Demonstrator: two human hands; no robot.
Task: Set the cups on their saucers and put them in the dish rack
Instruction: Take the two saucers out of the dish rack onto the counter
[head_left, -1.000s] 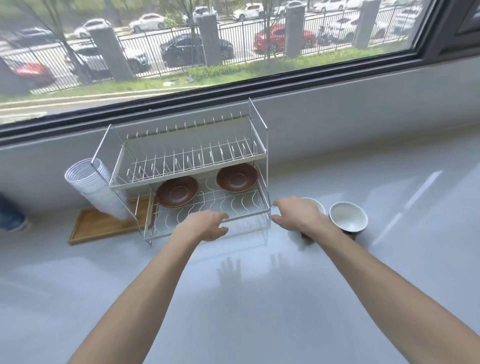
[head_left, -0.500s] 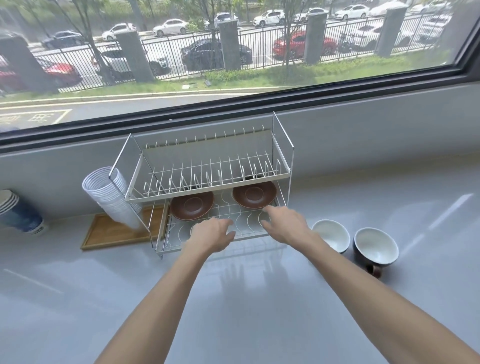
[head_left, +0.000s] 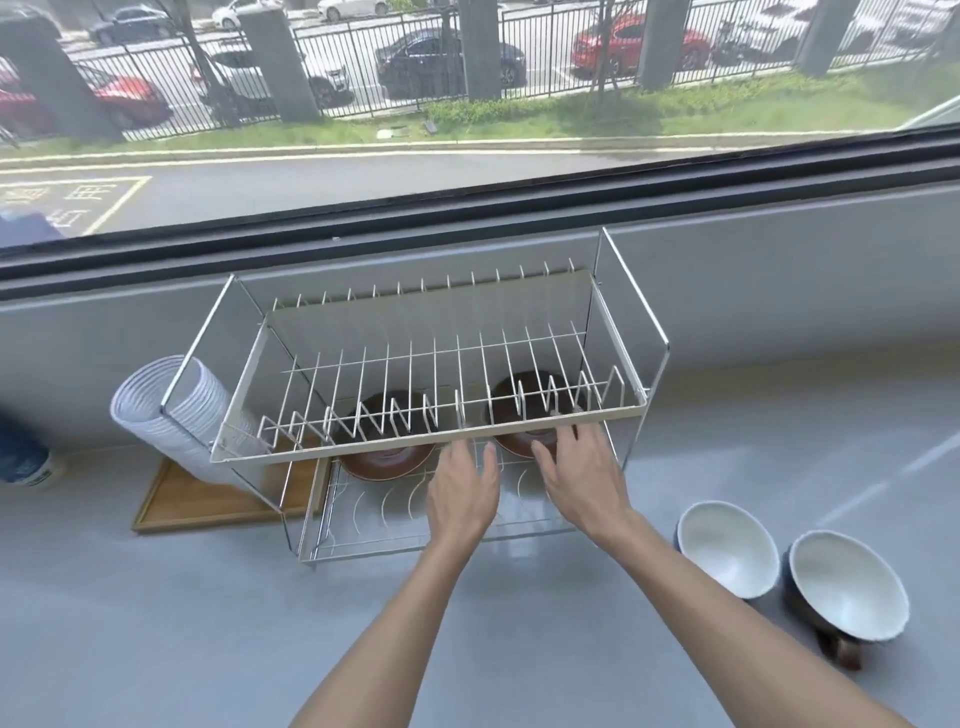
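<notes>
A two-tier wire dish rack (head_left: 631, 410) stands on the grey counter by the window. Two brown saucers lie on its lower tier: the left saucer (head_left: 387, 457) and the right saucer (head_left: 519, 444), both partly hidden by the upper shelf. Two cups with white insides sit on the counter right of the rack, the nearer-rack cup (head_left: 727, 548) and the far-right cup (head_left: 844, 592) with a dark handle. My left hand (head_left: 462, 493) hovers over the lower tier, fingers apart. My right hand (head_left: 584, 475) reaches to the right saucer's front edge, fingers spread; contact is unclear.
A stack of white paper cups (head_left: 171, 410) lies tilted against the rack's left side over a wooden tray (head_left: 208, 501). A blue-patterned cup stack (head_left: 21, 457) sits at the far left. The window wall runs close behind the rack.
Both hands have moved forward into the rack's lower tier, the right one from beside the cups to the right saucer. The camera has come closer and shifted left.
</notes>
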